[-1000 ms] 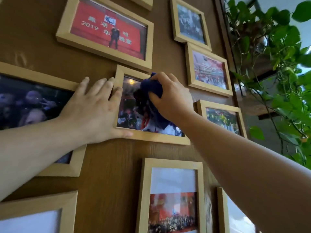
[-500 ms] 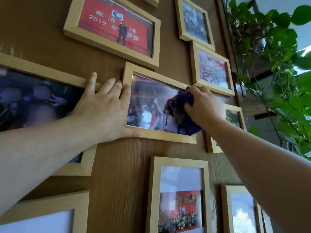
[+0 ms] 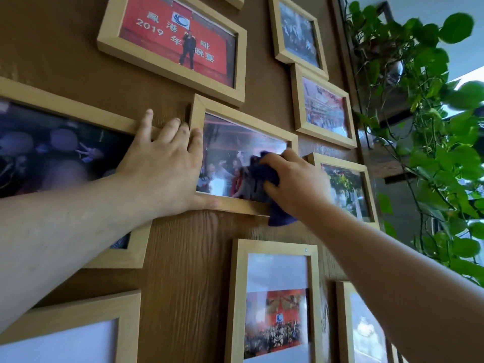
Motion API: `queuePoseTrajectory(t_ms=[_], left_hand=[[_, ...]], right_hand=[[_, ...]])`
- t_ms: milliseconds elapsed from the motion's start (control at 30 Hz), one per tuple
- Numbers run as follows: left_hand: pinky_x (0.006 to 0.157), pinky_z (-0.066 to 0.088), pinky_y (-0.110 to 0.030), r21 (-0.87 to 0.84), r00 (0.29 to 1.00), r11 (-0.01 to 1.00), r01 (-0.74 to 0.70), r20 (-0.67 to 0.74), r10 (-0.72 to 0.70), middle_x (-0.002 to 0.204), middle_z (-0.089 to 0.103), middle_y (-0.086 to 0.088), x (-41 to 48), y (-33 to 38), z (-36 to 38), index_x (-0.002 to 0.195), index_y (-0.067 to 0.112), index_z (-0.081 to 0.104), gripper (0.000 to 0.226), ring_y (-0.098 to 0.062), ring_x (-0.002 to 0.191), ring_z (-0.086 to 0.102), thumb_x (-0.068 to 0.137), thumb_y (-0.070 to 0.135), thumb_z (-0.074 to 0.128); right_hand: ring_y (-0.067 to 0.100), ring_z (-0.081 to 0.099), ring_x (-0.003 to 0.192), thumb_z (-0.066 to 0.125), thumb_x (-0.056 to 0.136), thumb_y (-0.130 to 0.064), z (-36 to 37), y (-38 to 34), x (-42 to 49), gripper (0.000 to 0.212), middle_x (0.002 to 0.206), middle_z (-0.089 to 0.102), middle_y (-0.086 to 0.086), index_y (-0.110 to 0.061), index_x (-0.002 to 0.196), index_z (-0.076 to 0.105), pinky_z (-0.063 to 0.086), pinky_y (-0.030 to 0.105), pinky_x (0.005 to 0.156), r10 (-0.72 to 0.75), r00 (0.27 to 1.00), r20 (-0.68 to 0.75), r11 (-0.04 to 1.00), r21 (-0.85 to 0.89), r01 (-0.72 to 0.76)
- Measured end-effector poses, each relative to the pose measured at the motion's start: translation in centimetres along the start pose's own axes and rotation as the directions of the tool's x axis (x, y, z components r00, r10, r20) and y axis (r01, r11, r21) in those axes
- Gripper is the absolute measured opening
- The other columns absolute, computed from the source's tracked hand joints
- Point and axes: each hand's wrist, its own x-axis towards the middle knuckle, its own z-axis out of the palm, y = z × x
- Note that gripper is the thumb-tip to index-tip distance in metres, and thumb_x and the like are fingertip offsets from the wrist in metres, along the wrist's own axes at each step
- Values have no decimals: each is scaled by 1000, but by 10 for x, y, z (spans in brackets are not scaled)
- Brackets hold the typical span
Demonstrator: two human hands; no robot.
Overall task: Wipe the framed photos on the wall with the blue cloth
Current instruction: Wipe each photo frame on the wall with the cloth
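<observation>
A light wooden framed photo (image 3: 230,142) hangs in the middle of the brown wood wall. My left hand (image 3: 162,174) lies flat against its left edge, fingers spread, thumb along the bottom rail. My right hand (image 3: 296,184) presses a bunched dark blue cloth (image 3: 264,179) on the glass at the frame's lower right corner. A tail of the cloth hangs below the frame. The frame's right end is hidden behind my right hand.
Several more wooden framed photos surround it: a red banner photo (image 3: 178,40) above, a dark one (image 3: 52,150) at left, three (image 3: 324,108) stacked at right, others (image 3: 275,305) below. A leafy green vine (image 3: 432,142) hangs by dark shelves at the wall's right edge.
My right hand swept the cloth from the photo's upper left across to its right side, then down to the lower right corner. My left hand stayed on the frame's left edge.
</observation>
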Motion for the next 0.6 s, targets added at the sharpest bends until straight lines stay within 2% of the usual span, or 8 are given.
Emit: queuePoseTrajectory(t_ms=[67,133,267,400,500,600], left_hand=[[114,5,-62,7,1000,1000,10,4,-10,154,24,-16,0,1,1,146,6,4,128,-29,144,13,56,95,19],[114,5,-62,6,1000,1000,12,-1,-12,154,24,-16,0,2,1,146,6,4,128,-29,144,13,56,95,21],[114,6,-62,-11,1000,1000,5,7,-5,155,23,-17,0,1,-1,146,6,4,128,-30,144,13,56,95,21],[114,7,-62,-44,999,999,2,32,0,155,21,-17,1,1,-4,147,7,4,128,-31,145,12,55,95,19],[114,8,-62,-37,1000,999,-3,17,4,154,24,-18,0,1,-4,147,7,6,130,-31,144,13,53,96,14],[114,9,-62,-22,1000,1000,-2,-3,2,153,26,-18,-1,0,-1,146,5,8,131,-31,143,15,52,97,12]], right_hand=[[20,47,69,54,83,-40,1,19,-10,36,107,56,0,-34,118,47,33,28,52,88,994,64,995,-61,-84],[21,51,73,54,84,-39,1,23,-14,37,107,57,0,-34,120,47,32,27,51,76,993,94,997,-32,-73],[14,51,76,53,86,-39,-9,-14,-7,37,109,58,-2,-34,123,46,43,28,55,-117,992,57,987,122,109],[16,54,82,55,86,-37,-16,-60,3,39,111,58,1,-29,124,47,47,30,61,-320,947,3,911,278,306],[16,53,81,56,86,-36,-16,-54,3,39,112,56,1,-29,123,51,47,30,59,-323,947,7,916,255,310],[12,45,74,54,84,-41,-11,-21,-9,37,109,54,-4,-35,121,50,33,22,52,-239,967,83,963,144,226]])
